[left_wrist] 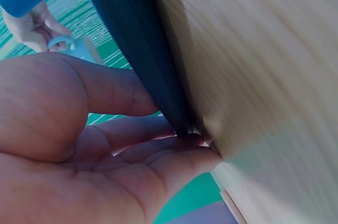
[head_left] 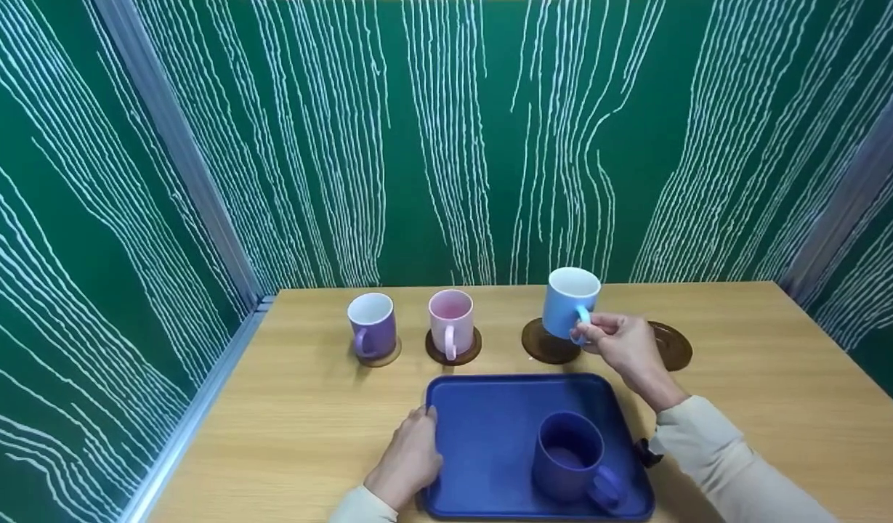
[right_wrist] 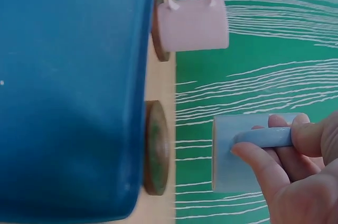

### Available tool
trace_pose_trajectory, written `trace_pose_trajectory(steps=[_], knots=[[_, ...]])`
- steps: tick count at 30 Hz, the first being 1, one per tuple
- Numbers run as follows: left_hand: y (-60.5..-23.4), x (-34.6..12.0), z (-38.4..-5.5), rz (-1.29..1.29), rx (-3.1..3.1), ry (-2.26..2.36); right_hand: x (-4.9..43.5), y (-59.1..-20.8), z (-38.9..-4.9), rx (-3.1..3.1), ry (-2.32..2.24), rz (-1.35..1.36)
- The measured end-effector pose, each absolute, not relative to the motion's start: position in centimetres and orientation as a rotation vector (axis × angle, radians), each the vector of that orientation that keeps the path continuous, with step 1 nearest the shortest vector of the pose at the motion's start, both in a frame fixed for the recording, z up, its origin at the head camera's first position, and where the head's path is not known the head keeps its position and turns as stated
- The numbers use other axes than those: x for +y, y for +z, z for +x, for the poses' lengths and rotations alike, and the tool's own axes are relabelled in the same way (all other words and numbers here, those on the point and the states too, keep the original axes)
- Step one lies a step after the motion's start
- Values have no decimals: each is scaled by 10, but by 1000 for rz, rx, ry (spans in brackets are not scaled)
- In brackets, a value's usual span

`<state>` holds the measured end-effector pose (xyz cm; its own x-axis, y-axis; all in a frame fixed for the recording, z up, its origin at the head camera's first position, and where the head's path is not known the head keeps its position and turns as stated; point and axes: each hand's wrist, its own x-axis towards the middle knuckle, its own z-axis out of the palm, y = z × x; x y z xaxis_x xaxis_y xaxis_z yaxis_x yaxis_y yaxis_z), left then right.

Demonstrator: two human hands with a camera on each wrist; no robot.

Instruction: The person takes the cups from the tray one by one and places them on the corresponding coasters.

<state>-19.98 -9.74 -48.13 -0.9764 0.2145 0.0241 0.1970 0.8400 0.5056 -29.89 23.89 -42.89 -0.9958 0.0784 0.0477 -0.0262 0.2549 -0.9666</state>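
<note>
A light blue mug (head_left: 562, 312) with a white inside hangs upright above a dark brown round coaster (head_left: 544, 347). My right hand (head_left: 624, 345) pinches its handle between thumb and fingers. In the right wrist view a gap shows between the mug (right_wrist: 227, 155) and the coaster (right_wrist: 156, 150). My left hand (head_left: 410, 450) grips the left edge of a blue rectangular tray (head_left: 482, 428); the left wrist view has thumb and fingers at the tray's rim (left_wrist: 127, 28). On the tray's right part stands a dark blue mug (head_left: 562, 468), its handle towards the lower right.
At the back left, a purple mug (head_left: 377, 327) stands on a light coaster (head_left: 389, 356). Beside it a pink mug (head_left: 450, 323) stands on a dark coaster (head_left: 469, 352). Another brown coaster (head_left: 675, 347) lies partly behind the right hand. A green, white-lined wall (head_left: 431, 240) rises behind the table.
</note>
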Motion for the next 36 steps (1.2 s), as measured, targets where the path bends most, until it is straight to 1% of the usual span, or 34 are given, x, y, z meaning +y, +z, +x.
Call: trace_pose_trajectory(steps=[13,25,36], knots=[[-481,-97,-200,309,2960,810,233,-457,-311,-2466,1791,-97],[-484,-97,-199,300,2964,796,226,-480,-317,-2404,1783,-61],[-483,-98,-200,324,2982,823,222,-483,-319,-2425,1768,-80]])
